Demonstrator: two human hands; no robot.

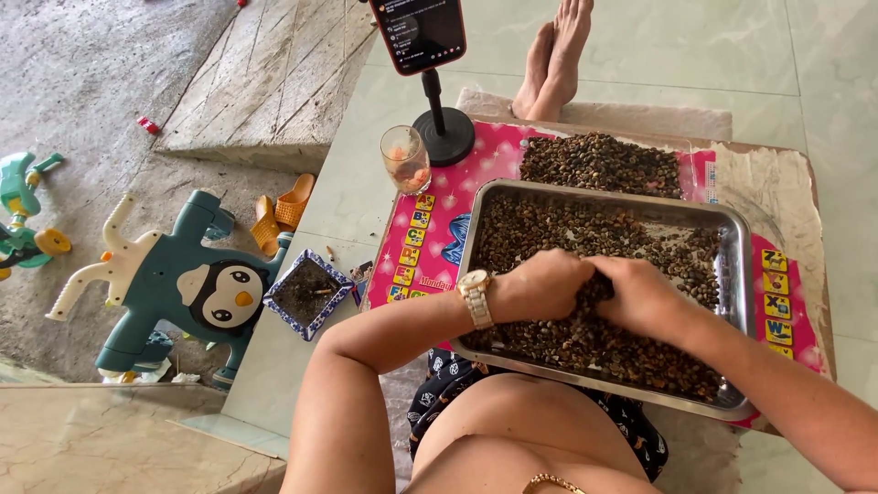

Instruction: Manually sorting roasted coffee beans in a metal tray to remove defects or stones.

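Single head-worn view, looking steeply down from close above left hand [540, 285] and right hand [640, 295]; metal tray [736, 274] beneath them, floor beyond, phone stand [443, 128] far beyond left hand.

It was a home, at a tiled porch or entrance floor that met rough concrete on the left. A penguin-faced toddler's toy [187, 284] lay tipped over there, with a green ride-on toy [23, 210] at the far left and orange slippers [282, 212] beside the step. A pink children's alphabet mat [430, 229] covered the floor, and someone's bare feet [553, 59] rested at the far side.
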